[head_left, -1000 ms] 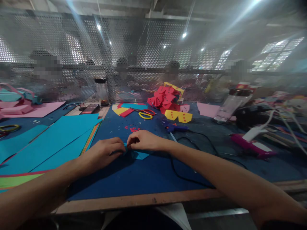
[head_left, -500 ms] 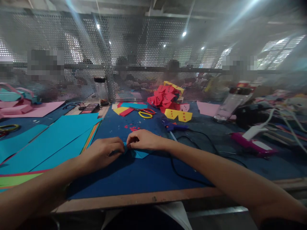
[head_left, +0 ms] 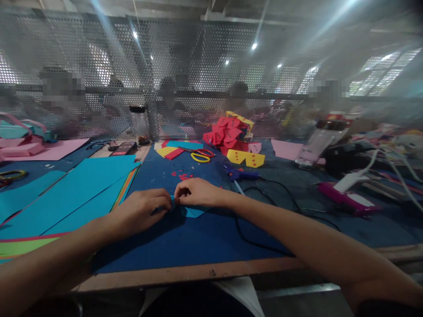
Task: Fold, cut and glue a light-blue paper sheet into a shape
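The single head-worn camera looks forward and down across the blue table (head_left: 198,246), close above the person's own forearms, with the left hand (head_left: 142,211) and right hand (head_left: 198,192) near mid-frame and a perforated screen (head_left: 211,66) beyond.

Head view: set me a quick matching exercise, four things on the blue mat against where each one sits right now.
Things:
1. scissors
2. small blue paper piece
3. glue gun
4. pile of red paper pieces

Places:
A. at the far edge, against the mesh screen
B. held at the fingertips of the left hand and the right hand
C. just beyond and to the right of the right hand, with a black cord trailing from it
D. farther up the mat, beside the yellow and red scraps

Pairs: 1-D, 2-B, 3-C, 4-A.
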`<act>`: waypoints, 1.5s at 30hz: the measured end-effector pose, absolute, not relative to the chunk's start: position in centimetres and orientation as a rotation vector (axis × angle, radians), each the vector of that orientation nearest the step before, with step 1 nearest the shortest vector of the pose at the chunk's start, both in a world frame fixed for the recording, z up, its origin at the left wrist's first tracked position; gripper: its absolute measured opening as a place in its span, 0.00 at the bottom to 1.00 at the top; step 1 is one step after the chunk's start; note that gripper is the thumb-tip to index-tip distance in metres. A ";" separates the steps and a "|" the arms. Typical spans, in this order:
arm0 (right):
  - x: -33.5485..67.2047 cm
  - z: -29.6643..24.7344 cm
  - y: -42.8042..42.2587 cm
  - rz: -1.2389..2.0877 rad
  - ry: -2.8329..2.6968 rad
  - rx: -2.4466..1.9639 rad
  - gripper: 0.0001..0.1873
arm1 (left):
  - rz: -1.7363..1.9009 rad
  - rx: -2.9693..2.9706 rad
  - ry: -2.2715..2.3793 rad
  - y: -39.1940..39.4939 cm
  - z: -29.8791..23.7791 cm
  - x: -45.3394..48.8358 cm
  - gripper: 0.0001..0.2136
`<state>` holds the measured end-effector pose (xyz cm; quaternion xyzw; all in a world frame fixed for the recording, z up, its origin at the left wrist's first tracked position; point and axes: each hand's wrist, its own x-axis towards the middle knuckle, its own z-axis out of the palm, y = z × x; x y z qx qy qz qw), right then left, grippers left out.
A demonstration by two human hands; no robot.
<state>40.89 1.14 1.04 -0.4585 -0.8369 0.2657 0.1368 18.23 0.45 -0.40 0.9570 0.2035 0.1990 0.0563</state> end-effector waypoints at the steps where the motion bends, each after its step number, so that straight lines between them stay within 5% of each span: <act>1: 40.9 1.1 1.1 0.764 -2.421 -1.328 0.08 | 0.608 2.905 0.614 0.5 -0.4 18.2 0.09; 45: 39.9 2.0 -0.3 0.564 -2.529 -1.454 0.14 | 0.549 3.010 0.484 0.4 -0.1 17.8 0.16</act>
